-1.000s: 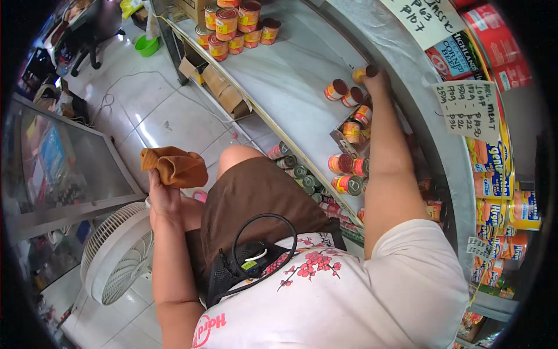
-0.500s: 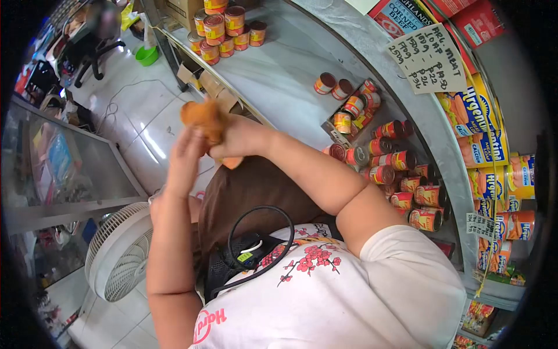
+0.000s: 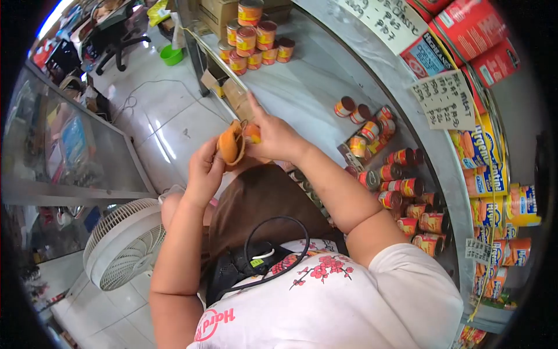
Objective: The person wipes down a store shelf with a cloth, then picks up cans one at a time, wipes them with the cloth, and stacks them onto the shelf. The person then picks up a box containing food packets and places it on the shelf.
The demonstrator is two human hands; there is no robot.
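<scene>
My left hand (image 3: 204,167) pinches a folded orange cloth (image 3: 231,144) above my lap. Beside it, my right hand (image 3: 279,138) is closed around a small orange-and-yellow can (image 3: 252,134), mostly hidden by the fingers and cloth. One right-hand digit sticks out, pointing away from me. The cloth is against or very close to the can; the exact contact is hidden. Brown fabric (image 3: 261,200) covers my lap below both hands.
To the right, a shelf (image 3: 302,99) bears stacked cans (image 3: 246,41) at its far end and several lying cans (image 3: 407,187) nearer me. Handwritten price cards (image 3: 443,100) hang at right. A white fan (image 3: 125,244) stands left; a green basin (image 3: 171,55) is on the floor.
My hands have come slightly apart and nearer to me. The cloth, blurred before, now shows folded in my left hand. The view has shifted, so the shelf items sit lower.
</scene>
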